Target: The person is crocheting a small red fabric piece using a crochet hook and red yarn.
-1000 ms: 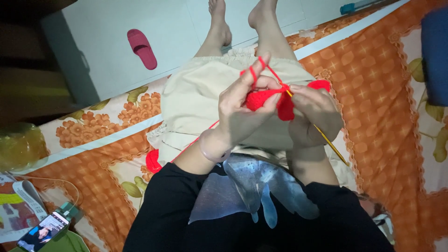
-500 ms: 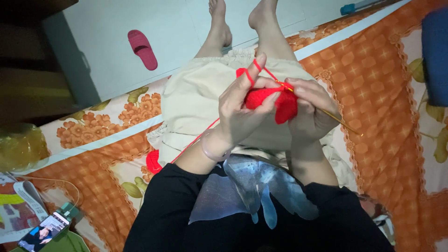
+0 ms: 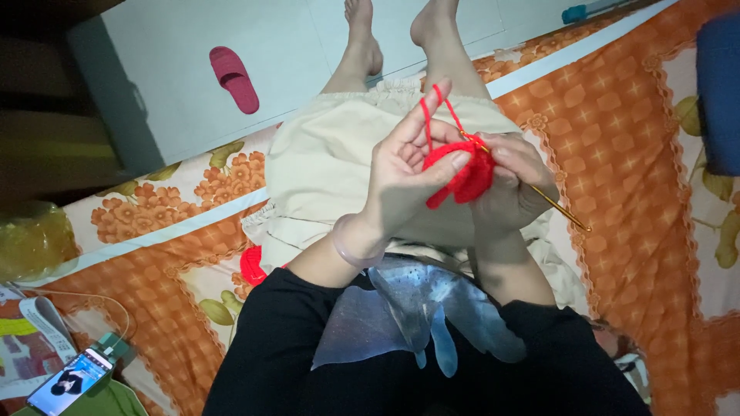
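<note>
My left hand [image 3: 405, 173] holds a small red crochet piece [image 3: 462, 173] in front of my lap, with the red yarn strand [image 3: 432, 115] looped over its raised index finger. My right hand [image 3: 516, 181] grips a thin golden crochet hook [image 3: 559, 208], its tip at the red piece and its shaft sticking out to the lower right. A red yarn ball [image 3: 250, 266] lies on the bed by my left hip, partly hidden behind my arm. I sit on the bed's edge in a cream skirt [image 3: 324, 162], bare feet on the floor.
An orange floral bedsheet [image 3: 632, 139] covers the bed around me. One pink slipper [image 3: 235, 77] lies on the white floor. A phone [image 3: 69, 381] with a lit screen sits at the lower left beside papers and a yellowish plastic bag [image 3: 31, 239]. A blue object [image 3: 721, 92] is at the right edge.
Both hands have shifted slightly down and closer together. The hook has swung so its shaft points lower right, and the red piece has turned in my left hand's fingers.
</note>
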